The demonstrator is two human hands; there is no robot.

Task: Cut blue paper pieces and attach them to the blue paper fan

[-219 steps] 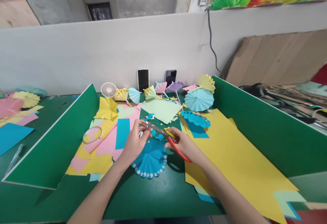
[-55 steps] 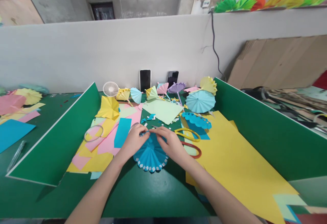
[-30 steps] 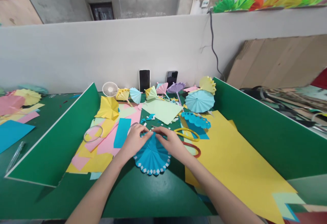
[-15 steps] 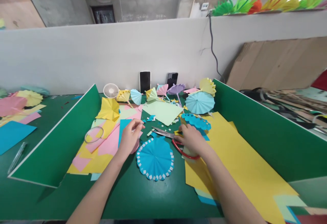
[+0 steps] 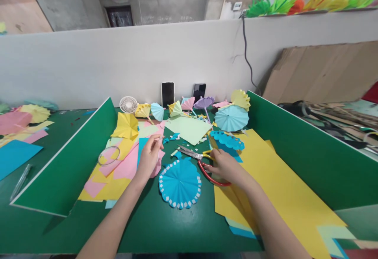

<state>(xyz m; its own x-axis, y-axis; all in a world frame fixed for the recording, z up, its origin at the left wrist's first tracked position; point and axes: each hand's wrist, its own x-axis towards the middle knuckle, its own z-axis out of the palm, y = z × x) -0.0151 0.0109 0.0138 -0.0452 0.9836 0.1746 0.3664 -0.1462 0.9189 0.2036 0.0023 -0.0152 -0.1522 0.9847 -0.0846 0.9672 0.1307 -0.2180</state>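
A blue pleated paper disc (image 5: 180, 182) with a white-notched rim lies flat on the green table (image 5: 165, 227), between my hands. My left hand (image 5: 150, 155) hovers just left of it over pink paper, with thumb and fingers pinched on something small and pale that I cannot make out. My right hand (image 5: 225, 165) rests to the disc's right, its fingers curled on the yellow and red handles of the scissors (image 5: 193, 154). The scissor blades point left and lie on the table above the disc.
A big yellow sheet (image 5: 280, 188) covers the right side. Pink, yellow and blue sheets (image 5: 124, 164) and a clear tape ring (image 5: 108, 155) lie at left. Paper umbrellas (image 5: 230, 118), a small fan (image 5: 128, 104) and two phones (image 5: 167, 93) line the back. Green dividers (image 5: 67, 160) flank the area.
Both hands let go of the blue disc, which now lies spread flat. My right hand moved right onto the scissors' handles; my left hand lifted away to the left, pinched.
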